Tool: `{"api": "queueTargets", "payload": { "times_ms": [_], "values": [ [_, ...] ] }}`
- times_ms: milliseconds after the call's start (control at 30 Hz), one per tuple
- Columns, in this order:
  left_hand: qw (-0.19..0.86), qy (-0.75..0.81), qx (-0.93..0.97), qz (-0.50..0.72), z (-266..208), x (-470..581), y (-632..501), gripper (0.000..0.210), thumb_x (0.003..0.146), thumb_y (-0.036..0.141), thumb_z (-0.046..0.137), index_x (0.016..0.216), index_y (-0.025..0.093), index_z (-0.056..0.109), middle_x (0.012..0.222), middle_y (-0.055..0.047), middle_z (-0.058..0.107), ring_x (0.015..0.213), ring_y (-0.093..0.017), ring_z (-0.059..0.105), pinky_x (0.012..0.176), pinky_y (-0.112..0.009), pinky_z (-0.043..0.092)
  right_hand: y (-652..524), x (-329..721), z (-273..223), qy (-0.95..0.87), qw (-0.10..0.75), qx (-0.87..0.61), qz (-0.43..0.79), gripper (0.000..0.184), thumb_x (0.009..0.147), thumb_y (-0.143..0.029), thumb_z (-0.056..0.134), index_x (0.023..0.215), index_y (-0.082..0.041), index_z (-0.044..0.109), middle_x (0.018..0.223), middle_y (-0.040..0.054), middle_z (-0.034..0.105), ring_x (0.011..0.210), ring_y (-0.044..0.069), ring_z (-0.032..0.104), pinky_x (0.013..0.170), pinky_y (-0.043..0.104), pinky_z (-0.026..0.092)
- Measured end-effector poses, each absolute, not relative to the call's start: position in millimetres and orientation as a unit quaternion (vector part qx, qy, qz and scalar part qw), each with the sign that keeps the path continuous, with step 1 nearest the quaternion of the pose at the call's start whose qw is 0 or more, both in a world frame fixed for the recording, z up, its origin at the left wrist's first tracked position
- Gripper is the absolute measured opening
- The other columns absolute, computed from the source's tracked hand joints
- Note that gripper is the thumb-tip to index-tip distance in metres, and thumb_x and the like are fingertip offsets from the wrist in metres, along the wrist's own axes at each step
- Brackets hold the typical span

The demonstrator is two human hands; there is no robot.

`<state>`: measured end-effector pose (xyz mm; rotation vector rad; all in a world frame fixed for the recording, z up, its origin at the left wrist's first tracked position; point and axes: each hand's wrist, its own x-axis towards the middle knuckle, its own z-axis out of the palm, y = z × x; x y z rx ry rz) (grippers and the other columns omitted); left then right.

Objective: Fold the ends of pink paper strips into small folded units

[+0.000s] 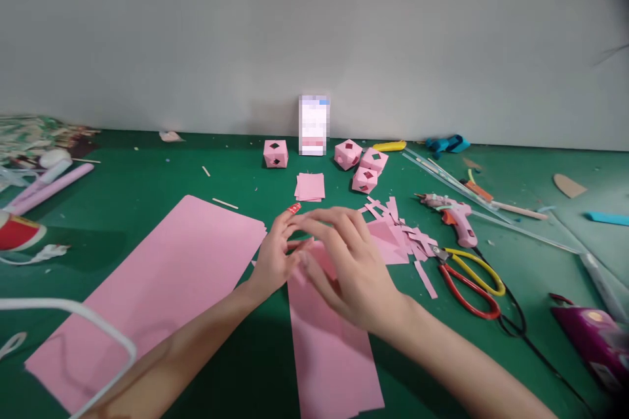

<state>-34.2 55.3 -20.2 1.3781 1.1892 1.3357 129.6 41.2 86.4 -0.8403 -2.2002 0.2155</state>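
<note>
My left hand [276, 254] and my right hand [351, 265] meet above a long pink paper strip [339, 366]. The fingers of both are bent and pinched toward each other, and a bit of pink shows between them. What they hold is mostly hidden by the fingers. A red wrap with white marks covers one left fingertip. Beyond the hands lies a small stack of pink paper squares [310, 187]. Left of my left hand is a large pink sheet [162, 288], and thin pink paper scraps [417, 242] lie right of my right hand.
Folded pink paper shapes [276, 154] with cut-outs stand near a propped phone [314, 126]. On the right are a pink glue gun [455, 215], red-and-yellow-handled scissors [469, 285], clear glue sticks [457, 183] and a purple pack [592, 340]. A white bar [73, 306] crosses the lower left.
</note>
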Motion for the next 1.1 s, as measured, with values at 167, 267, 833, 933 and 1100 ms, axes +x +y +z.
{"api": "queueTargets", "payload": {
  "times_ms": [167,267,833,933,1100],
  "values": [
    [0.500,0.394,0.532,0.558,-17,-28,50,0.059,0.086,0.024,0.075,0.136,0.032,0.044,0.139,-0.009,0.055,0.120,-0.024,0.066,0.082,-0.032,0.065,55,146,39,-0.853,0.280,-0.426,0.112,0.030,0.097,-0.012,0.048,0.126,-0.016,0.057,0.118,0.0150,0.069,0.108,0.032,0.060,0.089,0.051,0.053],
    [0.510,0.379,0.530,0.561,-15,-26,46,0.059,0.087,0.021,0.075,0.137,0.032,0.045,0.141,-0.009,0.053,0.123,-0.025,0.065,0.085,-0.033,0.065,54,157,30,-0.831,0.294,-0.447,0.152,0.026,0.096,-0.010,0.046,0.117,-0.016,0.059,0.105,0.0124,0.072,0.095,0.029,0.065,0.082,0.047,0.055],
    [0.336,0.402,0.794,0.308,-10,-31,46,0.061,0.093,0.039,0.068,0.146,0.027,0.040,0.152,-0.013,0.046,0.149,-0.032,0.031,0.118,-0.056,0.037,77,250,19,-0.736,0.250,-0.620,0.103,0.022,0.095,-0.032,0.052,0.109,-0.021,0.066,0.097,0.0087,0.076,0.091,0.029,0.070,0.075,0.040,0.054],
    [0.328,0.392,0.803,0.307,-9,-31,46,0.054,0.096,0.037,0.063,0.144,0.027,0.041,0.149,-0.012,0.049,0.149,-0.031,0.032,0.117,-0.054,0.039,69,250,17,-0.730,0.261,-0.622,0.111,0.031,0.096,-0.031,0.051,0.123,-0.021,0.061,0.100,0.0093,0.075,0.086,0.027,0.070,0.071,0.037,0.053],
    [0.315,0.382,0.819,0.289,-9,-31,46,0.049,0.096,0.037,0.062,0.141,0.026,0.045,0.146,-0.012,0.053,0.148,-0.032,0.033,0.116,-0.057,0.039,55,256,20,-0.684,0.316,-0.642,0.141,0.037,0.095,-0.028,0.050,0.129,-0.020,0.059,0.097,0.0086,0.071,0.075,0.022,0.066,0.065,0.032,0.051]
  ]
}}
